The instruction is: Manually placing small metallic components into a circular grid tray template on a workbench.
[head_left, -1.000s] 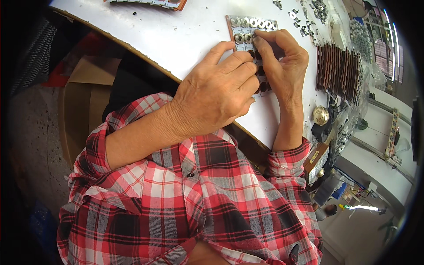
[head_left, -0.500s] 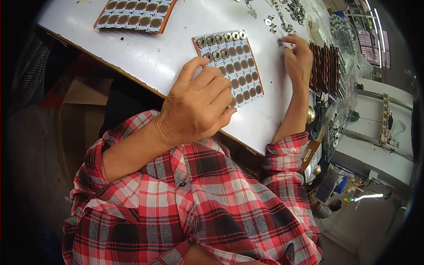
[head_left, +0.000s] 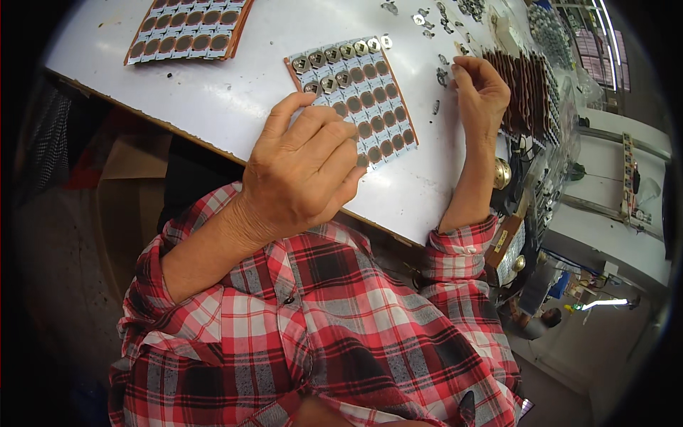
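My left hand is bent over the near left side of a panel. Its fingers curl down, their tips mostly hidden, and I cannot see what they hold, if anything. One finger reaches a shiny metal clip in the second row. Round dark discs fill the panel's lower rows, while metal clips cover the far row and part of the second. To the right, my right hand has thumb and forefinger drawn together beside a loose metal clip. Whatever lies between those fingertips is too small to make out.
Another panel lies at the far left of the white table. Loose clips are heaped at the far edge. A stack of brown-edged panels stands beyond my right hand. A person is in the background.
Several loose clips now lie on the table beside my right hand, where the surface was bare. My left hand stays over the panel. The whole view has shifted slightly.
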Demonstrator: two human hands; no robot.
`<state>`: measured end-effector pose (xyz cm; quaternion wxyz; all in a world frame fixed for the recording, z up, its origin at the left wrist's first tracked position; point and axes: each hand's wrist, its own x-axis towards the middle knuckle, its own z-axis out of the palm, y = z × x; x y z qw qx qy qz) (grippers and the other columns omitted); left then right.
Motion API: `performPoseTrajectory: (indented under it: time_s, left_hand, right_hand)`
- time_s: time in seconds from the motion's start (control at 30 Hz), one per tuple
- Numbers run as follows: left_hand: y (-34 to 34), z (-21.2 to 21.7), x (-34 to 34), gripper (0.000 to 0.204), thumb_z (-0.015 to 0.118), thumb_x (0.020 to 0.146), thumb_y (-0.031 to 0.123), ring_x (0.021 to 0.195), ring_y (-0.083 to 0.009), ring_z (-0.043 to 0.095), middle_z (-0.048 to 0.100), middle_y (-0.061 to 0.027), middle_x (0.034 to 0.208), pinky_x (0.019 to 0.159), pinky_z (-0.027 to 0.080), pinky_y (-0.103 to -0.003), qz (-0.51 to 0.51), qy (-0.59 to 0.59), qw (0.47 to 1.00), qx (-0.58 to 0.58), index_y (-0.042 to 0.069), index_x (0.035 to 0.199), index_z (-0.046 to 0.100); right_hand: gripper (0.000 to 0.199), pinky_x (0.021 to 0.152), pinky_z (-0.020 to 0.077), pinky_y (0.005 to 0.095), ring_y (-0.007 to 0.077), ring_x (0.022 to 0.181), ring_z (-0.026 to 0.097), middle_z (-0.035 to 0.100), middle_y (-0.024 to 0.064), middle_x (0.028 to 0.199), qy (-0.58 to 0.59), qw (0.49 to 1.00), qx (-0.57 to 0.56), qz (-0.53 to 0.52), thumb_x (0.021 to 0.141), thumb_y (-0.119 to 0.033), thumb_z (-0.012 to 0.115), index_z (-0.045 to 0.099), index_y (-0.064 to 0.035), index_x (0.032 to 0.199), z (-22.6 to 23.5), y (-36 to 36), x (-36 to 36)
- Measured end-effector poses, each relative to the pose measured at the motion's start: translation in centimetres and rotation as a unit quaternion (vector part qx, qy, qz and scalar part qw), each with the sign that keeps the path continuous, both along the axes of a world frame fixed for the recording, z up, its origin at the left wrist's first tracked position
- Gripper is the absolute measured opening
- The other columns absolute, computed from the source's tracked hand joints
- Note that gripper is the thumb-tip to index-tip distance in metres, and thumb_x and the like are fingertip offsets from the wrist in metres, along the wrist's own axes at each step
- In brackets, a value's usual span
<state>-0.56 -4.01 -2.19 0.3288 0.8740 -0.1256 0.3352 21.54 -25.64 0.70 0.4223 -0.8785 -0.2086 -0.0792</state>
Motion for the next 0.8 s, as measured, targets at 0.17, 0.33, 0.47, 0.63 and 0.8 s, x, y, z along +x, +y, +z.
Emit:
performPoseTrajectory:
  time_s: [0.17,0.33,0.47,0.63,0.8]
  left_hand:
    - [-0.3,-0.4,0.1,0.019,0.077,0.074,0.018,0.097,-0.0239,0.066,0.068,-0.0081,0.094,0.104,0.048,-0.05,0.012,-0.011,1.0,-0.006,0.003,0.083,0.068]
    - [-0.2,-0.3,0.1,0.023,0.079,0.071,0.016,0.097,-0.0266,0.067,0.07,-0.0101,0.096,0.099,0.051,-0.051,0.008,-0.01,1.0,-0.009,0.001,0.086,0.069]
    - [-0.1,-0.2,0.1,0.029,0.081,0.069,0.015,0.098,-0.0286,0.068,0.072,-0.0118,0.1,0.096,0.053,-0.052,-0.004,-0.014,1.0,-0.007,-0.001,0.09,0.07]
    - [-0.1,-0.5,0.1,0.029,0.081,0.069,0.016,0.098,-0.0273,0.068,0.072,-0.0109,0.1,0.097,0.053,-0.052,0.003,-0.017,1.0,-0.007,0.0,0.09,0.07]
    - [-0.1,-0.6,0.2,0.029,0.082,0.068,0.016,0.099,-0.0266,0.068,0.072,-0.0101,0.1,0.098,0.053,-0.051,0.003,-0.017,1.0,-0.007,0.001,0.089,0.07]
  right_hand:
    - [0.027,0.078,0.0526,0.0247,0.0105,0.094,0.067,0.074,0.0015,0.111,-0.087,0.988,-0.05,0.115,0.096,-0.001,0.066,0.077,-0.011,0.118,-0.6,4.4,-2.1]
    - [0.028,0.087,0.0547,0.0316,0.0228,0.098,0.07,0.073,0.0076,0.108,-0.237,0.939,-0.175,0.176,0.092,0.001,0.068,0.077,-0.0096,0.117,0.0,6.8,-2.9]
    - [0.021,0.086,0.0552,0.0305,0.0201,0.095,0.071,0.073,0.0083,0.108,-0.184,0.958,-0.148,0.162,0.093,0.002,0.067,0.078,-0.0068,0.108,-0.2,6.3,-2.7]
    - [0.023,0.082,0.0545,0.0277,0.0151,0.092,0.069,0.073,0.0062,0.107,-0.146,0.971,-0.104,0.155,0.094,0.001,0.066,0.076,-0.006,0.114,0.3,6.7,-3.7]
    - [0.024,0.078,0.0529,0.0261,0.0127,0.089,0.067,0.073,0.005,0.107,-0.121,0.972,-0.098,0.177,0.093,0.002,0.068,0.077,-0.0067,0.114,0.3,6.8,-4.1]
